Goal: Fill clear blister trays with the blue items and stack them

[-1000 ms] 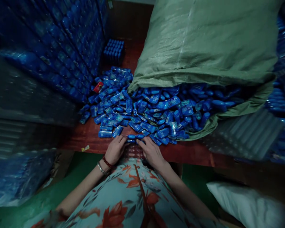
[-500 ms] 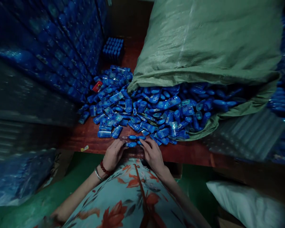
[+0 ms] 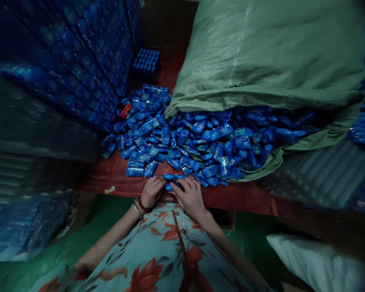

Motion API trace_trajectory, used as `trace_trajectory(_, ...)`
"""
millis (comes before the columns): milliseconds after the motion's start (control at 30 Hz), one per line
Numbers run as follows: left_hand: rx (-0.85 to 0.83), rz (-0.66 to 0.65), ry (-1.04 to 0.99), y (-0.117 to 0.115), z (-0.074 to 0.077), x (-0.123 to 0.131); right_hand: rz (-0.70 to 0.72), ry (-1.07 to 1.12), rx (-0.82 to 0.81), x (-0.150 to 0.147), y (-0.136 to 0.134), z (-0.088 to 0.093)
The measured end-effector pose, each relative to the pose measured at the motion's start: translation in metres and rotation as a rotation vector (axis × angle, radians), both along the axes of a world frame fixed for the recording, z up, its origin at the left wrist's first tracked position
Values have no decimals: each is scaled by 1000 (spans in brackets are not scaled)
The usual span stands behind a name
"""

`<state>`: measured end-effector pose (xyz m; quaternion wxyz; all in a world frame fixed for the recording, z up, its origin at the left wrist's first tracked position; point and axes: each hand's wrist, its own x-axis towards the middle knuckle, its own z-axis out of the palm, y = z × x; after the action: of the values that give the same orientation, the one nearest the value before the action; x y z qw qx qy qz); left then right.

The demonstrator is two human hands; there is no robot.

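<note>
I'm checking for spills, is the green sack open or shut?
Open. The green sack gapes at its near edge, with blue bottles inside and heaped outside.

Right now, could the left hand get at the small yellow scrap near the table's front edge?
Probably yes: the left hand looks close to the scrap, with bare red tabletop between them. Its fingers are at the small blue items, though, so it may need to leave those first.
</note>
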<state>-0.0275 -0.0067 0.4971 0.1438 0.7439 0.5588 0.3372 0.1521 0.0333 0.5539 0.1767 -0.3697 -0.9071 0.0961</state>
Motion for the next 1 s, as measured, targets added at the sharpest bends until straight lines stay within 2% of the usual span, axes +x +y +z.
trace_trajectory(133, -38, 118, 35, -5, 7, -5, -44, -49, -3, -10, 3, 4)
trace_trajectory(233, -58, 242, 40, -11, 13, -18, -66, -75, -8, -18, 4, 8)
trace_trajectory(333, -124, 345, 242, -10, 20, -35, -85, -71, -13, -19, 4, 8)
trace_trajectory(433, -210, 344, 469, -2, 26, -44, -83, -11, -9, -9, 7, 8)
trace_trajectory(533, -246, 280, 531, 6, 27, -45, -228, 0, 41, 8, 21, 8)
trace_trajectory(633, -254, 237, 537, 9, 25, -45, -366, -166, 96, 17, 41, 7)
trace_trajectory(767, -229, 227, 499, 8, 24, -52, -317, -278, 114, 13, 57, -4)
trace_trajectory(900, -164, 224, 307, -2, 32, -55, -330, -173, 105, 14, 58, -10)
trace_trajectory(1000, -150, 187, 124, -20, 42, -43, -299, 51, 26, 30, 46, -6)
